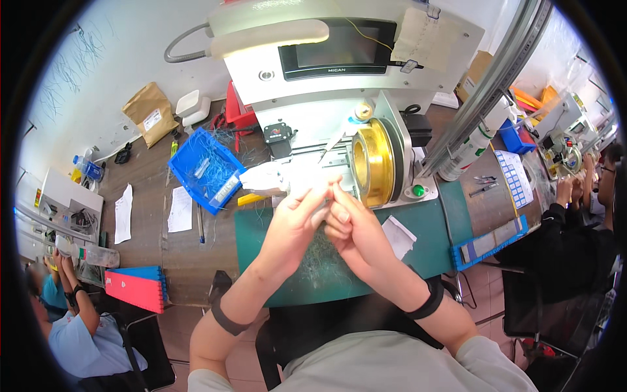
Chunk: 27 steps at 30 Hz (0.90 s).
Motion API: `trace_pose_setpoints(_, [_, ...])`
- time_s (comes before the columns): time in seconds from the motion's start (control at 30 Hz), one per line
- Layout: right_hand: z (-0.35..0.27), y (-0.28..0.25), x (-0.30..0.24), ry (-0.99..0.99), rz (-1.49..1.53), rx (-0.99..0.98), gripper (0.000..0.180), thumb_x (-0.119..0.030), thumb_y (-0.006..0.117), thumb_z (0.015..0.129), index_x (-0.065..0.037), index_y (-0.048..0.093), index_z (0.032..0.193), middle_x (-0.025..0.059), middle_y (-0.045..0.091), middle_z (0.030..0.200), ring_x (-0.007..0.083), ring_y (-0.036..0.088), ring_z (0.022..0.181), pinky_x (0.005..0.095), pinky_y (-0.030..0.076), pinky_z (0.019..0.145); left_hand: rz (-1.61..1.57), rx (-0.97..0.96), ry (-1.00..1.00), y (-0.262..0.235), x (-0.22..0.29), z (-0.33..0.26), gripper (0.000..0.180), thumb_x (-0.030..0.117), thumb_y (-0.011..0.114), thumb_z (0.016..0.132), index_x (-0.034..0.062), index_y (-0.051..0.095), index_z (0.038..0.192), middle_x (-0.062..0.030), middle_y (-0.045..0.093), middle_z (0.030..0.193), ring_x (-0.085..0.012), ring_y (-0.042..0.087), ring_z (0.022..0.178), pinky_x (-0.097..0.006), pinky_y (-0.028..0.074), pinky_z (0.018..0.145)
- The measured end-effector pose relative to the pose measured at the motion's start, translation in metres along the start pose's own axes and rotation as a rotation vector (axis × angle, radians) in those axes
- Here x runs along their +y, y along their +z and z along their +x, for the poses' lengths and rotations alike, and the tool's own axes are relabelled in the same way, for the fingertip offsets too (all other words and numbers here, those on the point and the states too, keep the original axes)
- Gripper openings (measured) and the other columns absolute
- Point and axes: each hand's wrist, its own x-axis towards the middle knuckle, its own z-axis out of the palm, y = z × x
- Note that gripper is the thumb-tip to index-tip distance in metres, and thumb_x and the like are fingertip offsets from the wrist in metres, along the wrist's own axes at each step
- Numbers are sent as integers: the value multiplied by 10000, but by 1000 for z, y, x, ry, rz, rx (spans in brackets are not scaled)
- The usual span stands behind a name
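Both my hands meet fingertip to fingertip over the front edge of a white bench machine (255,72). My left hand (295,225) is closed in a pinch, and my right hand (353,230) is pinched against it with its fingers curled. Whatever lies between the fingertips is too small and washed out by glare to make out. Just right of my fingers stands a shiny gold-coloured wheel (381,163) on the machine. Behind the fingertips a bright metal part is overexposed. Under my wrists lies a green mat (261,255) strewn with fine thread-like scraps.
Left of the machine sits a blue tray (227,159) with blue wire scraps. A yellow-handled tool (251,198) lies near my left hand, a white paper (398,236) near my right. A metal post (486,85) rises at right. Other people work at both sides.
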Motion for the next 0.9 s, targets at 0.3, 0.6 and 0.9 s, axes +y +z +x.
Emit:
trace_pose_setpoints(0.3, [-61,-54,-41,-558,-1180,0,105,-101,701,1023,-7,737,994,21,717,795,78,643,646,235,476,586,1433,109,1178,-11,27,-20,197,32,873,854,98,842,1037,-81,797,1096,-150,763,819,-249,601,682])
trace_pose_setpoints(0.6, [-10,-123,-70,-1080,-1553,284,57,-14,744,955,-8,730,900,43,686,760,107,591,589,252,405,525,1406,-124,1213,-41,39,2,209,5,874,808,78,841,1002,-80,820,1028,-186,779,819,-276,603,669])
trace_pose_setpoints(0.9, [-8,-122,-66,-1205,-1656,261,61,33,744,925,-12,724,888,32,628,707,111,507,549,272,359,509,1321,-12,1286,-72,38,1,217,49,902,807,107,843,1007,-37,825,994,-157,780,807,-250,589,647])
